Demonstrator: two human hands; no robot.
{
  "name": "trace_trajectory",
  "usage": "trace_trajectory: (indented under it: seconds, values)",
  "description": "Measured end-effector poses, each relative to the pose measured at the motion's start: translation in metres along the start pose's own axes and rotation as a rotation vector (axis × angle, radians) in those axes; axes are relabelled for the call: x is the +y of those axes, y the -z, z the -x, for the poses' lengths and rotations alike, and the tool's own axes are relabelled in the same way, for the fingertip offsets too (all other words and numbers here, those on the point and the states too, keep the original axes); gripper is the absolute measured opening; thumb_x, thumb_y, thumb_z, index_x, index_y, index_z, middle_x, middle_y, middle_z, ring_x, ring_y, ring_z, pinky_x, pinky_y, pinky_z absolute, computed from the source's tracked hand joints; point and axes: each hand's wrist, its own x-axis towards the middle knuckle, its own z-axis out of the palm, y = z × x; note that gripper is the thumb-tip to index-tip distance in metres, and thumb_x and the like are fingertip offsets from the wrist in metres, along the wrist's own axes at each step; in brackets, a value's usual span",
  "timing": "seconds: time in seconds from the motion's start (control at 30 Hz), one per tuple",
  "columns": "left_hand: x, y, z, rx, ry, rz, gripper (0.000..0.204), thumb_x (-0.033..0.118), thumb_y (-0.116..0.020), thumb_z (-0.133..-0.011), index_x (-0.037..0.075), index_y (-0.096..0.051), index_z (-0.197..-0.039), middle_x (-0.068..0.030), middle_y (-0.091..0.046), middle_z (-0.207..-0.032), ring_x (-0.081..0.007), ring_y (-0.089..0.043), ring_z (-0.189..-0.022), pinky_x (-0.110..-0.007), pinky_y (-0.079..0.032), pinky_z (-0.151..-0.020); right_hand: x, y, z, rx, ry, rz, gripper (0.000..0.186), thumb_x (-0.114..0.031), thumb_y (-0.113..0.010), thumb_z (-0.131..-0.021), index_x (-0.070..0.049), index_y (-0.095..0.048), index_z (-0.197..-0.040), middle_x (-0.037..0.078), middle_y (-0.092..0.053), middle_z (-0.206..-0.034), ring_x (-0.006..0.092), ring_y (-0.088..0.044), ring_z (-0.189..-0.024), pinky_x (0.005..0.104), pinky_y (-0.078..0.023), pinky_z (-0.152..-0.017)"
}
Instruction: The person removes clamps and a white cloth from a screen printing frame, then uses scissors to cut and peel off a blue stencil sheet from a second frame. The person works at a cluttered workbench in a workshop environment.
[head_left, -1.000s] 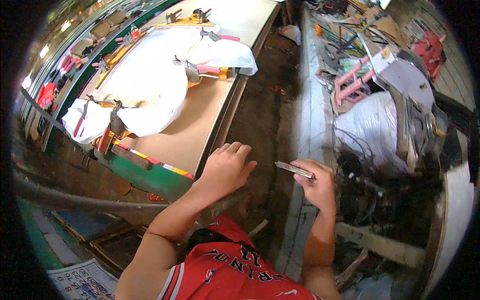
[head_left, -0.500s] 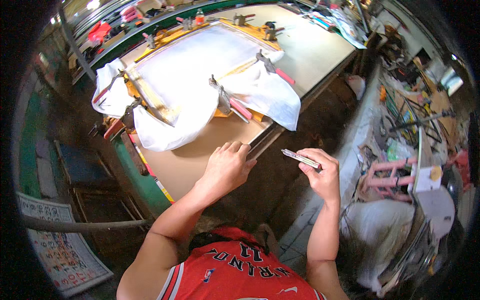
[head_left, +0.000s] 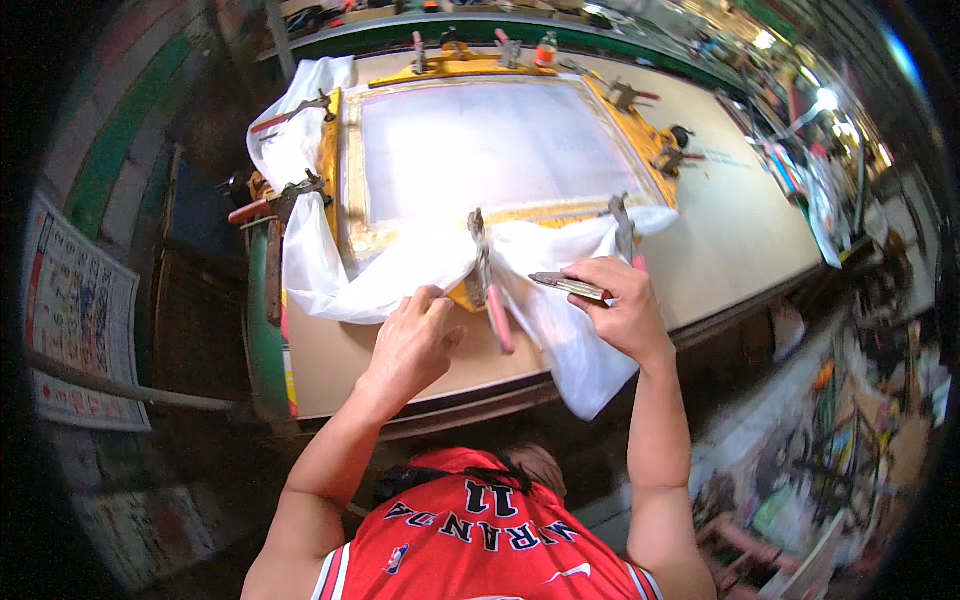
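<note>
A slim tool with a narrow metal tip, like a cutter knife (head_left: 572,286), is pinched between the thumb and fingers of my right hand (head_left: 622,308). Its tip points left over loose white mesh cloth (head_left: 588,365). My left hand (head_left: 412,342) is empty, fingers loosely bent and thumb apart, beside the cloth's near edge. White mesh is stretched over a wooden frame (head_left: 352,190), with yellow bars (head_left: 418,74) around it. Between my hands stands a clamp with a pink handle (head_left: 498,318). Another clamp (head_left: 622,225) is partly hidden behind my right hand.
More clamps (head_left: 305,186) grip the left, far and right sides. A small bottle with orange contents (head_left: 546,50) stands behind the frame. The tan tabletop (head_left: 745,235) extends right. Cluttered scrap (head_left: 800,500) lies lower right, and a calendar (head_left: 85,300) is at left.
My view has turned so the frame sits straighter ahead. Both hands have come closer to the cloth's near edge, the right one still holding the cutter-like tool, now over the cloth.
</note>
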Motion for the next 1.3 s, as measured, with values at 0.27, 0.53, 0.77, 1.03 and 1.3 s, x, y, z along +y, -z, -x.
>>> trace_trajectory:
  seconds: [0.27, 0.53, 0.77, 1.03, 1.3]
  values:
    - [-0.026, -0.086, -0.114, 0.282, 0.302, -0.217, 0.070, 0.054, -0.051, -0.102, 0.002, -0.046, -0.148, -0.0212, -0.048, -0.149, -0.0413, -0.042, -0.143, -0.065, -0.021, -0.119, 0.142, 0.015, -0.135, -0.351, 0.167, -0.072, 0.031, 0.011, -0.069, -0.074, -0.001, -0.073, -0.103, 0.014, -0.072, -0.099, 0.0283, -0.070, -0.084, 0.0347, -0.059, -0.071]
    - [0.007, -0.092, -0.104, -0.121, 0.738, -0.079, 0.101, 0.080, -0.052, -0.088, -0.002, -0.044, -0.146, -0.0321, -0.061, -0.127, -0.0468, -0.057, -0.125, -0.070, -0.028, -0.113, 0.169, -0.064, -0.220, -0.557, 0.703, -0.008, 0.025, 0.003, -0.066, -0.077, -0.007, -0.076, -0.098, 0.005, -0.074, -0.098, 0.0282, -0.064, -0.104, 0.0374, -0.054, -0.089]
    - [-0.002, -0.079, -0.104, -0.212, 0.664, -0.032, 0.082, 0.058, -0.077, -0.081, -0.001, -0.052, -0.132, -0.0252, -0.067, -0.113, -0.0430, -0.064, -0.112, -0.064, -0.039, -0.105, 0.149, -0.178, -0.250, -0.767, 0.877, -0.070, 0.019, 0.001, -0.069, -0.072, -0.007, -0.073, -0.088, 0.006, -0.074, -0.095, 0.0285, -0.063, -0.102, 0.0370, -0.054, -0.089]
    - [-0.011, -0.116, -0.089, -0.094, 0.528, -0.015, 0.068, 0.054, -0.064, -0.092, -0.005, -0.056, -0.125, -0.0246, -0.068, -0.110, -0.0429, -0.068, -0.105, -0.061, -0.045, -0.096, 0.092, -0.261, -0.272, -0.929, 1.076, -0.002, 0.007, -0.003, -0.067, -0.082, -0.005, -0.069, -0.088, 0.009, -0.071, -0.089, 0.0314, -0.064, -0.098, 0.0410, -0.055, -0.087]
    - [0.011, -0.061, -0.091, -0.329, 0.617, 0.061, 0.097, 0.071, -0.064, -0.085, -0.007, -0.048, -0.140, -0.0275, -0.062, -0.126, -0.0403, -0.061, -0.122, -0.064, -0.035, -0.107, 0.065, -0.323, -0.273, -0.803, 1.235, -0.085, 0.008, -0.012, -0.068, -0.081, -0.007, -0.073, -0.084, 0.008, -0.073, -0.089, 0.0305, -0.068, -0.094, 0.0398, -0.057, -0.086]
